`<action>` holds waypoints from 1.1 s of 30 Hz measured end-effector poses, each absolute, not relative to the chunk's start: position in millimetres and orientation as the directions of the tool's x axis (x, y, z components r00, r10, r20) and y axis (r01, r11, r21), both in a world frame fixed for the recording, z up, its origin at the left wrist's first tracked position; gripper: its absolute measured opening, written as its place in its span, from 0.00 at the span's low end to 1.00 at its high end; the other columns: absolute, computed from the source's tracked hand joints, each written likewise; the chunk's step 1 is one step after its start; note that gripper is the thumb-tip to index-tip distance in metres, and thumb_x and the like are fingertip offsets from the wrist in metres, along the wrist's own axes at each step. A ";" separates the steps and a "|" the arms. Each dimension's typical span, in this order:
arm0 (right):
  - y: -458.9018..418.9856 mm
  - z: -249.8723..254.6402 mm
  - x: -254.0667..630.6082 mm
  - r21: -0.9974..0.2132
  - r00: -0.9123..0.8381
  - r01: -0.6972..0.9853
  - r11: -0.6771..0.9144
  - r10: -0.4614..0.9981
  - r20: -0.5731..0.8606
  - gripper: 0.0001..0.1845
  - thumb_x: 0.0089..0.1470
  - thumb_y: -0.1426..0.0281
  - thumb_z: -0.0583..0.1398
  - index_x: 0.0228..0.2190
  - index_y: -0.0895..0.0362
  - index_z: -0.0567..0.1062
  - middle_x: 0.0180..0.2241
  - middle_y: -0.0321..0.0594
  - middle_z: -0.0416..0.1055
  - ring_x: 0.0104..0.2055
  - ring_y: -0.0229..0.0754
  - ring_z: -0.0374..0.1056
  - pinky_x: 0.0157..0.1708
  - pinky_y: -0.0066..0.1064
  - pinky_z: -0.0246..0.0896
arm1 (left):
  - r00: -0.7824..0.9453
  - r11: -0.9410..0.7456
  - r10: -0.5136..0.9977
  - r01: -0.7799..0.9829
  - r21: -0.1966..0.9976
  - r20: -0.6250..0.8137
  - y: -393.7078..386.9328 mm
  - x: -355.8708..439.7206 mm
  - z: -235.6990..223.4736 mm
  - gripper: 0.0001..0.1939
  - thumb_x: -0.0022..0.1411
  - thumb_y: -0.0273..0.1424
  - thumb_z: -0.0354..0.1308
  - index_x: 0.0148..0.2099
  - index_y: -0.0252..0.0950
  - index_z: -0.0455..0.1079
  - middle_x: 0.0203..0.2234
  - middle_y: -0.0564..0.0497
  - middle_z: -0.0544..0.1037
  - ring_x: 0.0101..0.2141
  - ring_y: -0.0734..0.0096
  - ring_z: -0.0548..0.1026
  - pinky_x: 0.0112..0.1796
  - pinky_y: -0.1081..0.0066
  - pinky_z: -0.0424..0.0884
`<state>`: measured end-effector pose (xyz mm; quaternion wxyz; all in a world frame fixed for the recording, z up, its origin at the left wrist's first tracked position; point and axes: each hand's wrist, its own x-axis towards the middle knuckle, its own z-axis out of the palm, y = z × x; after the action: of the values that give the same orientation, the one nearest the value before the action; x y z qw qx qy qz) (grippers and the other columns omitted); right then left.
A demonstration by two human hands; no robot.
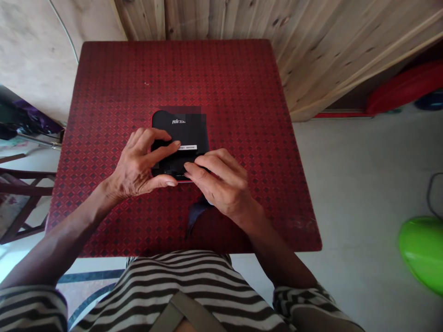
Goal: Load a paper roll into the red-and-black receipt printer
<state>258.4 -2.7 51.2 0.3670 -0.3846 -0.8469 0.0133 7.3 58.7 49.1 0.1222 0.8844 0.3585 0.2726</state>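
Note:
A flat black device [166, 131] with a red rim lies on the red patterned table. White lettering and a white barcode-like label [188, 147] mark its upward face, and a recess appears near its front edge. My left hand [138, 161] grips the device from the left, index fingertip by the label and thumb along the front edge. My right hand [223, 182] is at the front right corner, thumb and fingers pinched together over the recess. Whatever is between those fingertips is hidden. Blurred squares cover part of the device's far right corner.
The table [173, 69] stands against a wooden plank wall [235, 20]. Something dark blue [198, 214] shows below my right hand. A wooden chair [27, 193] is at the left, and a bright green object [422, 251] at the far right.

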 end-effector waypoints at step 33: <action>25.4 -21.1 270.7 -0.863 -0.031 0.412 0.292 0.951 0.307 0.34 0.72 0.43 0.48 0.24 0.52 0.69 0.29 0.40 0.75 0.35 0.42 0.74 0.37 0.35 0.67 | 0.383 -0.694 0.643 0.659 0.291 0.664 6.7 -2.3 -1.2 0.36 0.64 0.44 0.70 0.69 0.44 0.63 0.64 0.41 0.72 0.60 0.51 0.77 0.57 0.51 0.81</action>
<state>270.7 25.4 -21.1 0.4635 -0.5191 -0.6566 0.2907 -2.3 6.7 -1.2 -0.0102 0.8315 0.3912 0.3942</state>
